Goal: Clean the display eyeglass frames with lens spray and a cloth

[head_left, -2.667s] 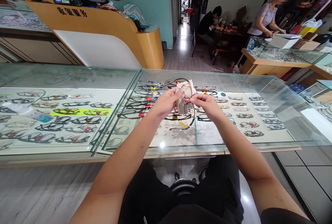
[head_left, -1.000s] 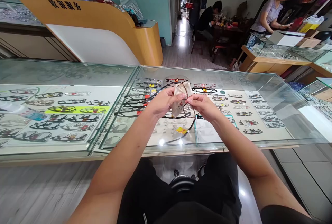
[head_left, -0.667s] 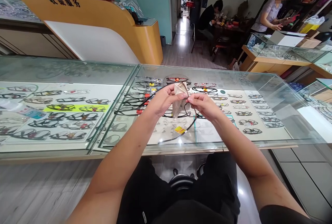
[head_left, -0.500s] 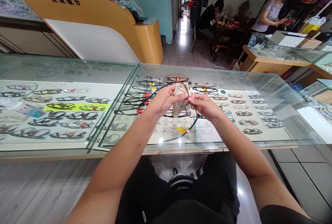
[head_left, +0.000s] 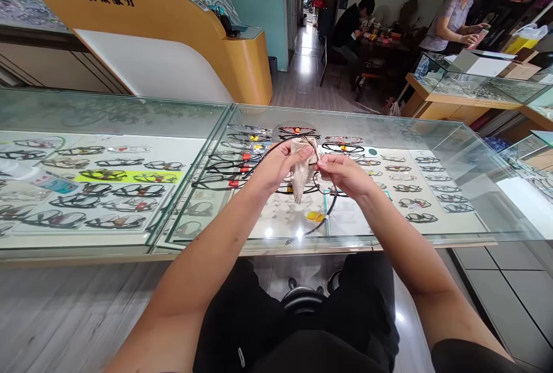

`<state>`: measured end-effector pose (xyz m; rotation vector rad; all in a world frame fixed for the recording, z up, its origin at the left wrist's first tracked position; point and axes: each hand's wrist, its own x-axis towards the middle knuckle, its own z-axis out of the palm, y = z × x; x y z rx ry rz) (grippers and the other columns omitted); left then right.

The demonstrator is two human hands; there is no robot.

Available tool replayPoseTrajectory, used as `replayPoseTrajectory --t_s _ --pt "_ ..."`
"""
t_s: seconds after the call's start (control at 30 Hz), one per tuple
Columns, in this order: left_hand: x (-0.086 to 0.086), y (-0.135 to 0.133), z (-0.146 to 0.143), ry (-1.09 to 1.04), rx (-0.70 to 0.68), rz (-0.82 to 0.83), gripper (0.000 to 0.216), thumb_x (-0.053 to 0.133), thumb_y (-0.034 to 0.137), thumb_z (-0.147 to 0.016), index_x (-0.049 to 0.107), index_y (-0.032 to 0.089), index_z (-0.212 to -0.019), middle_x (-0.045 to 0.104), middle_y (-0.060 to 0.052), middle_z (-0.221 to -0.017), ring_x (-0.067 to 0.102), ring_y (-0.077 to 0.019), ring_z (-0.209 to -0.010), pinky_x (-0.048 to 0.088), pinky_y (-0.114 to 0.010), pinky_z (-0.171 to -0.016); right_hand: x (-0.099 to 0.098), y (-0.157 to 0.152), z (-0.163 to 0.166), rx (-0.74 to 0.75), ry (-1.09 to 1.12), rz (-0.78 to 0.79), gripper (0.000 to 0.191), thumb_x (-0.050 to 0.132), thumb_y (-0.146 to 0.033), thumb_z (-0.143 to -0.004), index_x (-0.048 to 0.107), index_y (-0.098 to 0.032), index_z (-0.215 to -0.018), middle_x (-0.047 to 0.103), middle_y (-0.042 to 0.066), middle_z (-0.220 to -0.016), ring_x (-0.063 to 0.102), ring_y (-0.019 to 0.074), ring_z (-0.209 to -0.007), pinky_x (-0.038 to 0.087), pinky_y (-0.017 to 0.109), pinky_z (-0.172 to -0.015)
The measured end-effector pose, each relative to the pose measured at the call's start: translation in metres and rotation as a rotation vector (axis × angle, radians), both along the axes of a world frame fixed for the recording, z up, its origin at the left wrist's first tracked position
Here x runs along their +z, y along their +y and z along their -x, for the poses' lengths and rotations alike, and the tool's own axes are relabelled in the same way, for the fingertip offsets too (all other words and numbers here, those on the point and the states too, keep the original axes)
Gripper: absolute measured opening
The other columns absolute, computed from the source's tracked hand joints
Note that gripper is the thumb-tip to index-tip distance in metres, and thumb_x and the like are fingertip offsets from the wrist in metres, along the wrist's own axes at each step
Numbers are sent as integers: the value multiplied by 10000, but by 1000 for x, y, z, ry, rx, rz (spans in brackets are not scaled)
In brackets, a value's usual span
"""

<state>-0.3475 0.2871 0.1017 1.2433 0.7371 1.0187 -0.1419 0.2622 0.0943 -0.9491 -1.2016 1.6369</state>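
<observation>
Above the glass counter my left hand pinches a beige cleaning cloth against a pair of thin dark-framed glasses. My right hand grips the frame from the other side, fingers closed. One temple arm with a yellow tag hangs down toward me. The lenses are mostly hidden by the cloth and my fingers.
Rows of spectacle frames lie inside the display case under the glass. An orange-and-white cashier desk stands behind. A seated person and a standing person are at the far right, by another glass case.
Both hands have kept working the cloth over the glasses. The frame has turned, so its hanging temple arm and yellow tag have swung slightly rightward and lower.
</observation>
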Motion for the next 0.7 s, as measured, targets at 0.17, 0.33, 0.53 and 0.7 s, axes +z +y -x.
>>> replayPoseTrajectory --t_s 0.17,0.33,0.53,0.7 --pt "2 4 7 35 -50 -25 618 986 698 -704 776 166 -937 741 -55 -822 686 -197 -725 523 -302 -658 0 1 -4 -25 -1 9 505 1045 -598 -599 778 -196 -748 631 4 -720 415 114 -647 255 296 -624" --pt "0 5 10 54 -92 -42 606 974 687 -731 796 173 -998 783 -75 -893 732 -231 -798 557 -317 -712 2 1 -6 -3 10 10 474 1026 -571 -635 764 -194 -754 628 6 -719 395 113 -629 243 303 -608" --pt "-5 6 6 67 -97 -55 568 1042 536 -666 779 168 -1010 797 -65 -951 736 -223 -872 575 -309 -807 2 1 -4 40 4 32 493 1035 -582 -627 783 -176 -747 612 -1 -671 407 107 -614 222 297 -607" --pt "2 -4 -3 108 113 -120 553 1029 609 -664 758 175 -874 726 -24 -782 612 -165 -689 473 -282 -650 -3 1 1 69 29 54 547 1049 -633 -595 802 -182 -779 537 -42 -624 355 90 -582 214 284 -592"
